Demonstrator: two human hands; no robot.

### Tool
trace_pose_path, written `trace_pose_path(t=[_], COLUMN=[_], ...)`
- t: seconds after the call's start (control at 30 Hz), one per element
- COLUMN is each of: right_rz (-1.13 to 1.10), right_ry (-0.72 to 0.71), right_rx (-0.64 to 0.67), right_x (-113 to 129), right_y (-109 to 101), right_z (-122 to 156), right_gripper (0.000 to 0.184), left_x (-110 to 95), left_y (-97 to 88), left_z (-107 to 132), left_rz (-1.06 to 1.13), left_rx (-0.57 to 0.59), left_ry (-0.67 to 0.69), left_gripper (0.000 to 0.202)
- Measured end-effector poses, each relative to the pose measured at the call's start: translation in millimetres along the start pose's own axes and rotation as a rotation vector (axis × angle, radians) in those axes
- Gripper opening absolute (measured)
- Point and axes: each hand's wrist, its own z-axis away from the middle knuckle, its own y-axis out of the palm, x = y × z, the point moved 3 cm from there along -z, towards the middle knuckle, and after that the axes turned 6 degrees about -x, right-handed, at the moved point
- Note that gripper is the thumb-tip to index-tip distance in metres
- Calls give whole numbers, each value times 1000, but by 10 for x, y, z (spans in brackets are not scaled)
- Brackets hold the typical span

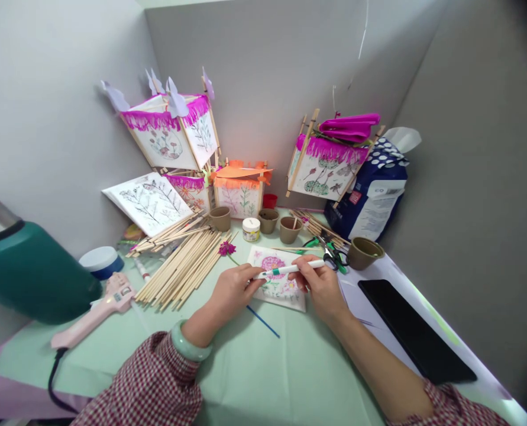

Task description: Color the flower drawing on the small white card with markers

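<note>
My right hand (319, 287) grips the barrel of a white marker pen (292, 268) with a teal band. My left hand (234, 293) is closed, its thumb and fingers pinching the pen's left end. Beneath the pen lies a small white panel (285, 300) with a pink flower and green leaves drawn on it. Just beyond my left hand is a dark pink flower (227, 248) on a thin stem; whether my fingers touch the stem is hidden. A thin blue stick (264, 323) shows below the same hand.
Wooden sticks (186, 269), a pink glue gun (99, 310) and a green bottle (28, 266) are at left. Pots (290, 229), a small jar (251, 229) and lanterns (170, 136) stand behind. Scissors (329, 251), a black phone (416, 331) and a blue bag (374, 195) are at right.
</note>
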Motion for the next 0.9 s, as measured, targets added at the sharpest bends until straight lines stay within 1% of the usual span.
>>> trace_pose_path(t=[0.2, 0.3, 0.5, 0.57, 0.67, 0.73, 0.8, 0.9], right_rz=[-57, -34, 75, 77, 69, 73, 61, 0], right_ry=[50, 48, 26, 46, 85, 97, 99, 69], right_rx=[-54, -74, 19, 40, 43, 29, -5, -65], right_x=[11, 6, -11, -10, -11, -16, -22, -19], right_y=[-33, -46, 27, 27, 3, -10, -18, -33], right_z=[-23, -30, 27, 30, 10, -6, -16, -22], right_gripper=[36, 36, 34, 33, 34, 35, 34, 34], left_x=[-11, -16, -64, -83, -123, -147, -162, -171], left_y=[-8, -10, 7, 1, 7, 21, 36, 55], left_z=[-12, -15, 18, 31, 43, 47, 53, 68], left_rz=[-12, 0, -56, -72, -97, -138, -158, -89], left_rx=[-9, -18, 21, 31, 79, 110, 126, 128], left_ry=[-18, -17, 46, 74, 129, 146, 134, 80], left_gripper=[20, 20, 24, 26, 29, 31, 32, 27])
